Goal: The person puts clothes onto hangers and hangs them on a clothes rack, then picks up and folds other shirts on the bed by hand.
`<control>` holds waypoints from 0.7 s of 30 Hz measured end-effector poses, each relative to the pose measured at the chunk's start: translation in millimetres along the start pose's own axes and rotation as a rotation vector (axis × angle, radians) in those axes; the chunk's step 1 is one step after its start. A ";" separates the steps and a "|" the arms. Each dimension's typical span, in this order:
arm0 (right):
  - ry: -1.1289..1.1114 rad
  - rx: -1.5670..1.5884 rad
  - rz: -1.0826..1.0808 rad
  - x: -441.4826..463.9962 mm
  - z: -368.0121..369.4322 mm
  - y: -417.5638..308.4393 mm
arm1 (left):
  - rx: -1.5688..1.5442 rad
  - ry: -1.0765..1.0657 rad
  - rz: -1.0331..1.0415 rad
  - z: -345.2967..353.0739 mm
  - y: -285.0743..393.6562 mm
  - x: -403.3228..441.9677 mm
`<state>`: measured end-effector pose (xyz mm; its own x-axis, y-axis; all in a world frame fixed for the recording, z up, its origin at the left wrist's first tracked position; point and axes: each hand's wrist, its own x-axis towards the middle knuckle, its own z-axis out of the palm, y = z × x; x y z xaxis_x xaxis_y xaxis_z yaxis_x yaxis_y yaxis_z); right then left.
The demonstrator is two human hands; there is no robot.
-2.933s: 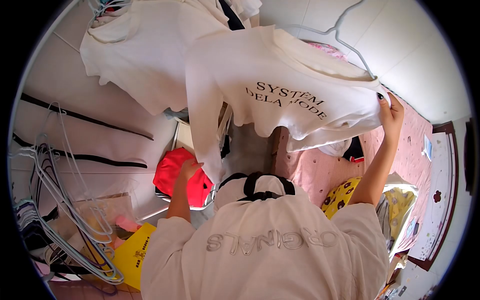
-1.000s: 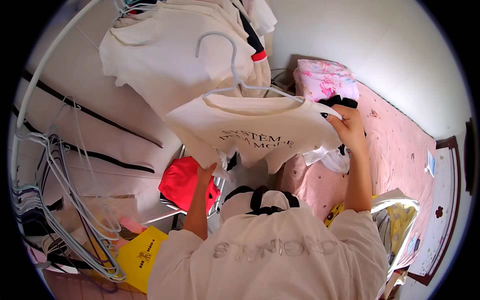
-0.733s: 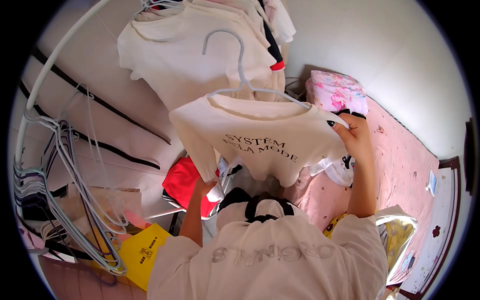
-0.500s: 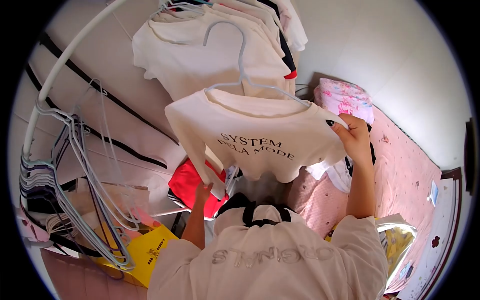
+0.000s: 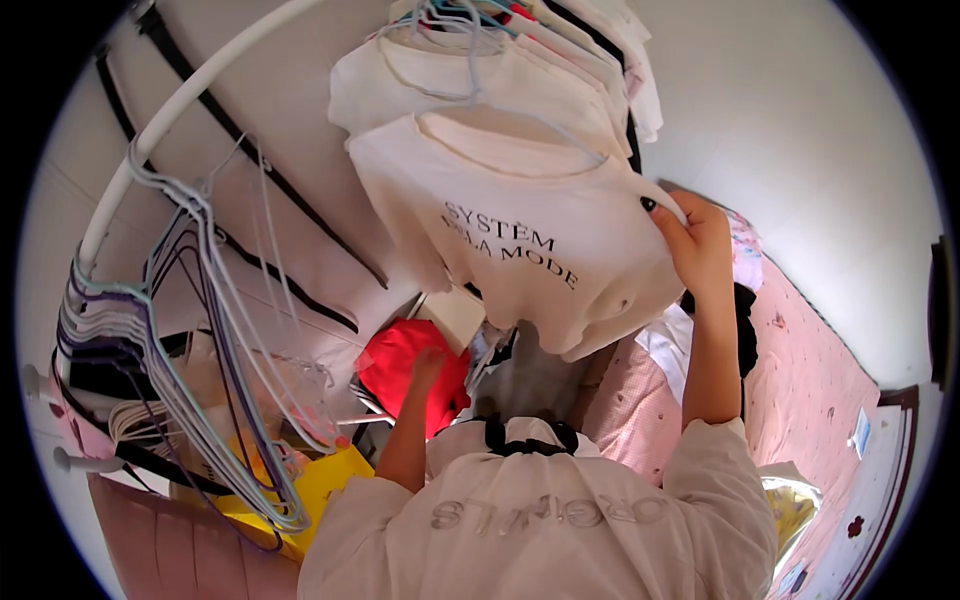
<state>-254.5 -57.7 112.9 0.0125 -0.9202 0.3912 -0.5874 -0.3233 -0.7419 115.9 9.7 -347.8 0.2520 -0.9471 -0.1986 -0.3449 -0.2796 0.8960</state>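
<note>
A white long-sleeved shirt point(image 5: 520, 210) with black lettering hangs on a pale wire hanger point(image 5: 474, 60) in front of me. My right hand point(image 5: 698, 240) is closed on its shoulder at the right, the thumb lying over the cloth. My left hand point(image 5: 428, 368) is lower down, in front of a red cloth item point(image 5: 400, 375) and apart from the shirt. Its fingers are blurred, so their pose is unclear. Behind the shirt, another white top point(image 5: 370, 85) hangs in a row of clothes on hangers.
Several spare hangers point(image 5: 150, 310) hang on a curved white rail point(image 5: 185, 95) at the left. Black straps point(image 5: 270, 165) run along the wall. A yellow bag point(image 5: 335, 485) stands low at the left. To the right is a pink bed point(image 5: 800, 350) with dark and white clothing.
The shirt has moved up towards the hanging row, its hanger hook now among the others. My left hand has let go of the sleeve. My right hand still grips the shoulder.
</note>
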 end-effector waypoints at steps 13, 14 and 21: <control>0.070 0.073 -0.141 89.1 51.7 -57.9 | -0.303 -0.094 0.133 -3.5 121.1 22.0; 0.073 0.059 -0.162 95.5 55.7 -62.1 | -0.306 -0.086 0.183 -3.3 137.8 20.6; 0.192 -0.107 -0.265 136.9 91.5 -60.1 | -0.321 -0.169 0.318 8.0 194.7 31.5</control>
<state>-143.5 -184.5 161.2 0.0293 -0.7458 0.6655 -0.6660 -0.5110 -0.5434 49.4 -75.8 -182.8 0.0196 -0.9975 0.0672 -0.0777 0.0655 0.9948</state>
